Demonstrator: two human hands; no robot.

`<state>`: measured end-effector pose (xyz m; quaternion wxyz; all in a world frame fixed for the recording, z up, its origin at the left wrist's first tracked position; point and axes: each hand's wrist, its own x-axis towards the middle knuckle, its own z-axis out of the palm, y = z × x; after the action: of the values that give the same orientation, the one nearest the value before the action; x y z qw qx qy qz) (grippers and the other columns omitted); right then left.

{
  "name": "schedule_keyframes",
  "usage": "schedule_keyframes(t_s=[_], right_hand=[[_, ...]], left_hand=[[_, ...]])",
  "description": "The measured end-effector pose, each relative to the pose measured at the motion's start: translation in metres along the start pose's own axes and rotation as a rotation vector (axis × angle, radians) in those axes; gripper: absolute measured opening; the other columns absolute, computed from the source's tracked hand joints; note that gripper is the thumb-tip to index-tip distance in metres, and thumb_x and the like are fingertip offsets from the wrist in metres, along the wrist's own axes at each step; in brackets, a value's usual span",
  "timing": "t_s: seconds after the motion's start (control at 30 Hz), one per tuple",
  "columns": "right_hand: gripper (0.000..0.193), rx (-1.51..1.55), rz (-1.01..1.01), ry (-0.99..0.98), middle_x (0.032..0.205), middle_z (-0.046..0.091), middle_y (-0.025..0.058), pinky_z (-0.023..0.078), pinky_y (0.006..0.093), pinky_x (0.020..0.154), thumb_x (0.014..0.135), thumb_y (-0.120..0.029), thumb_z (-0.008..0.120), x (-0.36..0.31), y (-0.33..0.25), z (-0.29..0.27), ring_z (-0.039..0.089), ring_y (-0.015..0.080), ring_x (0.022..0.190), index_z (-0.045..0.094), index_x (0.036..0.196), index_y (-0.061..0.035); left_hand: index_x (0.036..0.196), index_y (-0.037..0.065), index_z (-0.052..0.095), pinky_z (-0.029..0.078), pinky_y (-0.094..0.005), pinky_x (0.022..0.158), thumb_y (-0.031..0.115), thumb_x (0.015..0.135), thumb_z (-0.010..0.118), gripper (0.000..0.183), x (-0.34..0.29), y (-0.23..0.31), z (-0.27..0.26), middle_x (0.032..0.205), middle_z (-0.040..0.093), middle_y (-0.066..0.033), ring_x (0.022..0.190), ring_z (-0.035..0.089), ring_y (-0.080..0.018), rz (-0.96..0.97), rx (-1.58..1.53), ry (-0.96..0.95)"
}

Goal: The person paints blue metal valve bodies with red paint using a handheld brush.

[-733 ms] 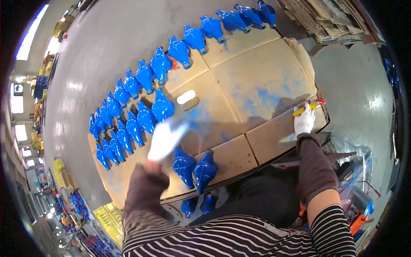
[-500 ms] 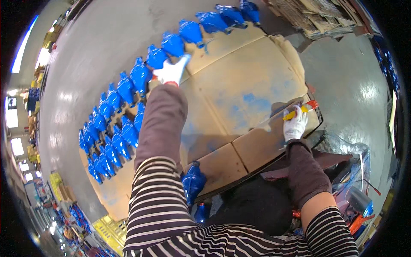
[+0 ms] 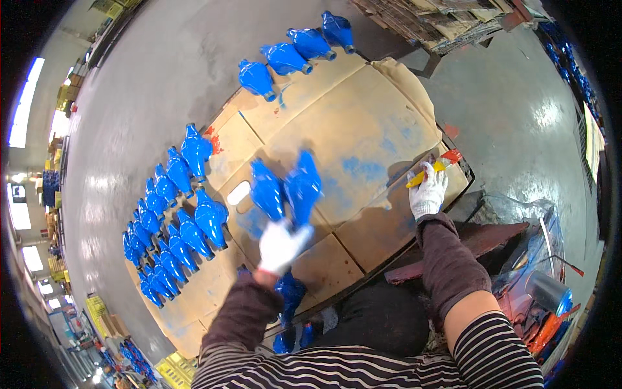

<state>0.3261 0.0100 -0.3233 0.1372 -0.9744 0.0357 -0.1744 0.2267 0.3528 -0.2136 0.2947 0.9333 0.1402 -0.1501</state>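
My left hand (image 3: pixel 282 247), in a white glove and blurred by motion, grips the near ends of two glossy blue castings, bulbous in the middle with narrow necks. The left casting (image 3: pixel 267 189) and the right casting (image 3: pixel 303 185) point away from me, side by side over the cardboard (image 3: pixel 363 123). At the right edge of the cardboard, my gloved right hand (image 3: pixel 429 189) is closed around the yellow handle of a paintbrush (image 3: pixel 433 170) whose far end is red. Another blue casting (image 3: pixel 291 295) is at the near edge, partly behind my left wrist.
More blue castings stand in two rows (image 3: pixel 178 172) at the left, and several (image 3: pixel 285 58) along the far edge. Beyond is a stack of worn boards (image 3: pixel 447 23). At the lower right lie plastic sheeting (image 3: pixel 518 207) and a dark cylinder (image 3: pixel 547 293).
My left hand has come back toward me from the far row, bringing two castings and leaving a gap there. My right hand still holds the brush. The view has shifted slightly.
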Motion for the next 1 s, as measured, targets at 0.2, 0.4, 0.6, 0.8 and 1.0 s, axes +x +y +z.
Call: schedule_keyframes(t_s=[0.2, 0.4, 0.6, 0.8, 1.0], right_hand=[[0.047, -0.013, -0.028, 0.045, 0.105, 0.062, 0.0186, 0.034, 0.0509, 0.102, 0.081, -0.034, 0.072, 0.000, 0.000, -0.001, 0.054, 0.0394, 0.105, 0.053, 0.116, -0.0117], [0.045, 0.011, -0.002, -0.003, 0.106, 0.061, 0.0198, 0.034, 0.0521, 0.102, 0.082, -0.034, 0.071, 0.002, -0.009, -0.011, 0.053, 0.0403, 0.106, 0.053, 0.117, -0.0123], [0.044, 0.022, -0.005, -0.003, 0.103, 0.060, 0.0196, 0.033, 0.0529, 0.101, 0.080, -0.033, 0.072, 0.000, -0.005, -0.005, 0.051, 0.0403, 0.107, 0.054, 0.115, -0.0121], [0.041, 0.017, 0.032, -0.007, 0.103, 0.060, 0.0183, 0.034, 0.0522, 0.100, 0.079, -0.031, 0.072, 0.003, -0.010, -0.011, 0.051, 0.0400, 0.105, 0.056, 0.112, -0.0121], [0.041, 0.039, 0.038, -0.006, 0.106, 0.060, 0.0182, 0.033, 0.0525, 0.101, 0.079, -0.031, 0.072, 0.002, 0.000, -0.010, 0.051, 0.0398, 0.108, 0.056, 0.112, -0.0125]], left_hand=[[0.110, 0.008, 0.068, 0.051, -0.0436, 0.080, 0.051, 0.080, 0.067, 0.053, -0.073, 0.026, 0.016, 0.098, 0.063, -0.0280, 0.089, 0.064, -0.0401, 0.189, 0.074, -0.316], [0.131, 0.007, 0.055, 0.048, -0.0374, 0.094, 0.029, 0.085, 0.064, 0.051, 0.060, 0.055, -0.084, 0.117, 0.063, -0.0213, 0.111, 0.061, -0.0323, 0.284, 0.225, 0.054], [0.153, 0.025, 0.012, 0.042, -0.0466, 0.102, 0.056, 0.082, 0.061, 0.092, 0.265, 0.072, -0.066, 0.143, 0.038, -0.0290, 0.122, 0.051, -0.0427, 0.429, 0.512, 0.216], [0.136, 0.020, 0.045, 0.049, -0.0465, 0.087, 0.050, 0.087, 0.053, 0.058, 0.328, 0.130, -0.064, 0.112, 0.065, -0.0175, 0.105, 0.062, -0.0358, 0.424, 0.670, 0.162], [0.111, 0.018, 0.057, 0.051, -0.0469, 0.056, 0.031, 0.095, 0.049, 0.022, 0.239, 0.063, -0.061, 0.077, 0.061, -0.0125, 0.067, 0.063, -0.0348, 0.680, 0.761, 0.273]])
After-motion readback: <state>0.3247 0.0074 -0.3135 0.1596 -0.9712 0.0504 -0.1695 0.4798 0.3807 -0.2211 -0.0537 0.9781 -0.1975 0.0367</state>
